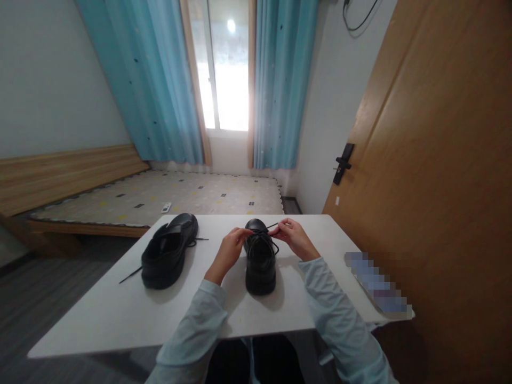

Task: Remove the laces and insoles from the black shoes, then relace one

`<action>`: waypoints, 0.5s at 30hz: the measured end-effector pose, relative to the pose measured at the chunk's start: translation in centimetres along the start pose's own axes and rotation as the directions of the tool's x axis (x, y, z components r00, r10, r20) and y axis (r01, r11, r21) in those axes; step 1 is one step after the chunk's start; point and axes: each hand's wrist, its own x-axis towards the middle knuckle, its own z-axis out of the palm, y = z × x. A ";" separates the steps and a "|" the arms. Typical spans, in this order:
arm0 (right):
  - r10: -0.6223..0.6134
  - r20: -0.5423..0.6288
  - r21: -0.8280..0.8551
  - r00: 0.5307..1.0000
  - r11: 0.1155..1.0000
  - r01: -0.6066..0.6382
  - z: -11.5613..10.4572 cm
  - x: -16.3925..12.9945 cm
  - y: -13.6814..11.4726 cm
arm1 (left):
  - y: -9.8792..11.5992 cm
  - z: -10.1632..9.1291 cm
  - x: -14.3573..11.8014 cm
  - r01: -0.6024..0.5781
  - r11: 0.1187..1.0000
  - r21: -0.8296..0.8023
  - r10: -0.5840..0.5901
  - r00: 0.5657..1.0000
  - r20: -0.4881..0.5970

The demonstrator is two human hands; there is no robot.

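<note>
A black lace-up shoe [261,274] stands on the white table [224,325] in front of me, its toe pointing away. My left hand [234,245] is at the left of its lacing, thumb and fingers pinched on a dark shoelace. On the other side my right hand [291,234] pinches a black shoelace [272,226], whose end runs between its fingertips. A loop of lace hangs at the shoe's right side. The second black shoe [164,261] rests to the left, untouched, with lace ends lying out on the tabletop.
A pixelated bluish item [378,282] lies at the table's right edge, close to a wooden door [432,160]. Beyond the table is a bed with a patterned mattress [208,194], a white remote [166,207] on it. Blue curtains [276,85] flank the window.
</note>
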 end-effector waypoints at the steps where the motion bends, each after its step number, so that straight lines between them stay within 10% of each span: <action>1: -0.018 -0.012 -0.023 1.000 1.000 0.018 0.0 0.1 0.1 | 0.0 0.0 0.0 0.001 1.000 -0.001 -0.001 1.000 -0.002; 15: -0.441 -0.012 -0.692 0.898 0.652 0.310 -0.9 0.7 0.1 | -0.1 0.1 0.0 0.011 1.000 0.023 -0.010 1.000 -0.005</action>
